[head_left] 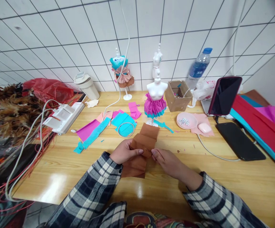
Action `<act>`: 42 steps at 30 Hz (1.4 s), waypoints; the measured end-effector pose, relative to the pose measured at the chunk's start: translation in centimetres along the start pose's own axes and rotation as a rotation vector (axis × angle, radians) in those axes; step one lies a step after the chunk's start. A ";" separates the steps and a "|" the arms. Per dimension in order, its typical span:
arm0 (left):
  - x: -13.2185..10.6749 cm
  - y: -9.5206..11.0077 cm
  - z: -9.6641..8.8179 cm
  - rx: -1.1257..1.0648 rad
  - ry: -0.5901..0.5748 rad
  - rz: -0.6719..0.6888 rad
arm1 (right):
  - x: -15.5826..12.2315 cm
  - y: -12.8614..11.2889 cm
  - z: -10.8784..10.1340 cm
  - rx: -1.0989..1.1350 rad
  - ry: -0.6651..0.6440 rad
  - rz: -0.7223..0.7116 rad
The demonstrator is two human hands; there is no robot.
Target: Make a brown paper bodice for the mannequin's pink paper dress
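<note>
A folded piece of brown crepe paper (137, 165) is between my hands above the front middle of the table. My left hand (125, 152) grips its left side, thumb on top. My right hand (167, 161) pinches the right edge, fingertips pressed together. Just behind stands a white mini dress form (156, 89) wearing a ruffled magenta skirt (154, 106) with a turquoise hem. A turquoise paper strip (163, 125) lies by its base. To the left are turquoise paper sheets (118, 119) with a metal ring (118, 133) on them.
At the back stand a dressed mini form (122, 71), a cardboard box (178, 103), a water bottle (200, 66) and a cup (87, 85). A pink dish (187, 124) of beads and phones (240, 141) lie right; a power strip (67, 118) with cables lies left.
</note>
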State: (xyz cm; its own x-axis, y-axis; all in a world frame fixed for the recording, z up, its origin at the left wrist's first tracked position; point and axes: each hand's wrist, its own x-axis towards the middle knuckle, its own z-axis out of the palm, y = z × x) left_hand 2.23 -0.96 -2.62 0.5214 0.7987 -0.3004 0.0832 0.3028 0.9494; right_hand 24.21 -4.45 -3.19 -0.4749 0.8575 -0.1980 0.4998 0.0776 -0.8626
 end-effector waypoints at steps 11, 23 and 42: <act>-0.1 -0.3 0.1 0.005 0.035 0.026 | -0.1 0.0 0.1 0.054 0.023 0.018; -0.2 0.3 0.6 0.075 0.000 0.035 | 0.3 0.0 0.1 -0.071 0.033 0.052; -0.3 -0.3 0.6 0.018 0.068 0.063 | 0.1 -0.2 -0.3 -0.043 0.059 0.046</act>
State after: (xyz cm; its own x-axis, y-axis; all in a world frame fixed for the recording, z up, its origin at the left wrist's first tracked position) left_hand 2.53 -1.58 -2.72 0.4675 0.8494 -0.2451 0.0673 0.2422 0.9679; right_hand 24.26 -4.22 -2.91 -0.4078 0.8891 -0.2078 0.5510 0.0582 -0.8325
